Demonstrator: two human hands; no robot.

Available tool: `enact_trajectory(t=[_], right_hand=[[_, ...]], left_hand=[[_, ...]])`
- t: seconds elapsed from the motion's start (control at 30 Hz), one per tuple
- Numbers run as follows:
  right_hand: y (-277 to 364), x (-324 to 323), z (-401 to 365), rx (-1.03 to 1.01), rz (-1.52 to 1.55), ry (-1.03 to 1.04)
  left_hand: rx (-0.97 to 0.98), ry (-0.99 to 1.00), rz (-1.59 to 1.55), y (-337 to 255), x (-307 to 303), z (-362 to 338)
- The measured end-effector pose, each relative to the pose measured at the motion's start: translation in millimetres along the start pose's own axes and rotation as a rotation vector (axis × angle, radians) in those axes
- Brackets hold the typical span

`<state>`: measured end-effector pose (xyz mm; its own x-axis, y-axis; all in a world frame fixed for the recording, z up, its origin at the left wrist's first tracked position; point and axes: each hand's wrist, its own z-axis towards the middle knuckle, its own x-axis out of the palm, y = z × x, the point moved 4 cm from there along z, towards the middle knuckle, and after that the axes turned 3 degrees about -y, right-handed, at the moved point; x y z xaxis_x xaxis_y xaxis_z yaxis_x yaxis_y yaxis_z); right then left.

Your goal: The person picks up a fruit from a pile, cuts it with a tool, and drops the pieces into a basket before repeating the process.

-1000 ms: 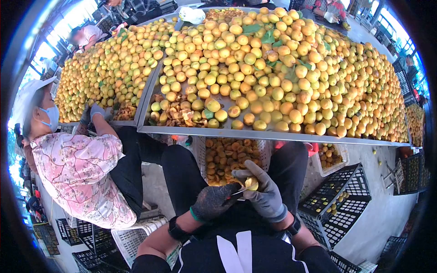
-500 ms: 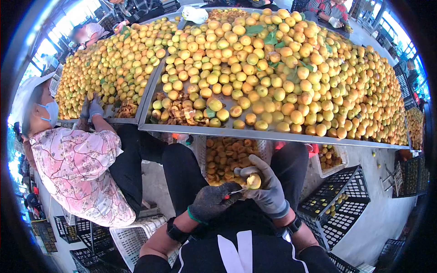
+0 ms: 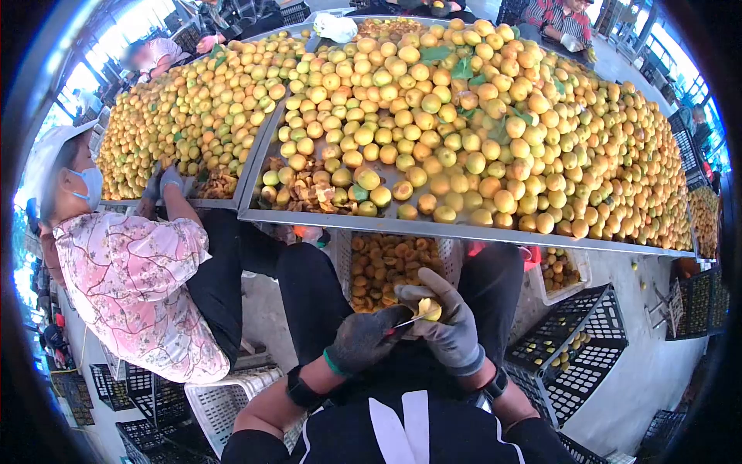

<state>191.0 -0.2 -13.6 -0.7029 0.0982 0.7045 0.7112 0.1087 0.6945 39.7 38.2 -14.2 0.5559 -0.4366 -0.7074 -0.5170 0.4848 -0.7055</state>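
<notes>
My left hand (image 3: 366, 340), in a dark glove, is closed around the red handle of a small knife (image 3: 406, 322). The blade points right and touches a yellow apricot (image 3: 430, 310). My right hand (image 3: 454, 334), in a grey glove, grips that apricot, its fingers curled around it. Both hands are above my lap. Just beyond them, between my knees, a light crate (image 3: 450, 259) holds cut apricots (image 3: 389, 267). The knife handle is mostly hidden inside my left fist.
A metal-edged table (image 3: 464, 230) spans the front, heaped with whole apricots (image 3: 495, 147) and a patch of brownish scraps (image 3: 317, 193). A co-worker (image 3: 139, 286) sits close on my left. Black crates (image 3: 576, 356) stand right; a white crate (image 3: 224, 410) is at my left.
The knife blade has shifted slightly against the apricot, and my right fingers have moved a little. The co-worker's gloved hands have moved slightly at the table edge.
</notes>
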Motion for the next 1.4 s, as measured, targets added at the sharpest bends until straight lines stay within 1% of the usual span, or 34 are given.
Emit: enact_trajectory(t=[0.07, 0.13, 0.17, 0.2, 0.27, 0.3, 0.33, 0.37, 0.4, 0.47, 0.5, 0.53, 0.57, 0.63, 0.77, 0.8, 0.87, 0.9, 0.93, 0.97, 1.0, 1.03, 1.07, 1.13, 1.17, 1.2, 1.27, 1.3, 1.37, 1.4], right_hand=[[11, -4, 2, -0.154, -0.393, -0.009], [13, -6, 3, -0.141, -0.425, 0.011], [12, -7, 2, -0.130, -0.454, 0.028], [9, -7, 1, -0.131, -0.453, 0.024], [-3, -7, -1, 0.020, -0.083, 0.034], [-3, -6, -1, 0.024, -0.084, 0.037], [0, -6, -2, -0.030, -0.227, 0.013], [3, -6, -1, -0.086, -0.367, -0.014], [3, -5, 0, -0.087, -0.365, -0.013], [9, 1, 2, -0.273, -0.772, 0.042], [7, 3, 3, -0.275, -0.771, 0.041], [1, 3, 4, -0.172, -0.463, 0.037], [-6, 5, 5, -0.068, -0.157, 0.034], [-8, 10, 7, -0.070, -0.143, 0.026], [-14, 9, 8, -0.104, -0.158, 0.010], [-14, 8, 9, -0.106, -0.159, 0.016], [-15, 2, 12, -0.006, -0.010, -0.020], [-17, -5, 12, -0.067, -0.192, -0.029], [-18, -14, 13, -0.069, -0.194, -0.029], [-20, -26, 12, -0.014, -0.280, -0.077], [-24, -35, 12, 0.044, -0.366, -0.129], [-33, -39, 14, 0.099, 0.124, -0.225], [-31, -43, 11, 0.097, 0.120, -0.232], [-28, -40, 6, 0.277, 0.410, -0.119], [-25, -38, 5, 0.295, 0.368, -0.186], [-19, -32, 4, 0.291, 0.370, -0.187], [-9, -24, 2, 0.248, 0.391, -0.150], [-10, -27, 2, 0.244, 0.392, -0.151], [-11, -32, 3, 0.194, 0.284, -0.008], [-9, -33, 3, 0.192, 0.284, -0.009]], left_hand=[[-0.008, 0.004, -0.053, 3, 1, 0], [-0.060, 0.077, -0.157, 8, 7, -1], [-0.061, 0.079, -0.157, 7, 7, -2], [-0.052, 0.064, -0.153, 4, 7, -3], [-0.044, 0.040, -0.150, 4, 6, -1], [-0.048, 0.051, -0.083, 6, 7, -1], [-0.053, 0.060, -0.014, 9, 8, -2], [-0.056, 0.058, -0.012, 9, 8, -3], [-0.058, 0.052, 0.020, 10, 8, -3], [-0.057, 0.048, 0.049, 9, 7, 0], [-0.008, -0.020, 0.076, 6, 3, 3], [0.039, -0.090, 0.101, 4, 0, 4], [0.038, -0.092, 0.101, 4, 0, 5], [0.010, -0.085, 0.170, 7, 2, 6], [-0.015, -0.123, 0.155, 6, -1, 8], [-0.045, -0.109, 0.106, 8, 0, 10], [-0.076, -0.099, 0.056, 9, 7, 12], [-0.094, -0.180, -0.131, 11, 14, 12], [-0.110, -0.258, -0.320, 12, 16, 12], [-0.108, -0.253, -0.322, 13, 15, 12], [-0.165, -0.237, -0.361, 16, 12, 12], [-0.222, -0.221, -0.401, 18, 9, 12], [-0.220, -0.217, -0.408, 15, 4, 13], [-0.216, -0.327, -0.517, 10, -11, 14], [-0.213, -0.309, -0.402, 13, -15, 14], [-0.210, -0.305, -0.401, 14, -16, 13], [-0.287, -0.230, -0.316, 17, -14, 11], [-0.284, -0.226, -0.316, 18, -12, 10], [-0.363, -0.231, -0.436, 25, -6, 7], [-0.362, -0.229, -0.437, 23, -8, 7]])
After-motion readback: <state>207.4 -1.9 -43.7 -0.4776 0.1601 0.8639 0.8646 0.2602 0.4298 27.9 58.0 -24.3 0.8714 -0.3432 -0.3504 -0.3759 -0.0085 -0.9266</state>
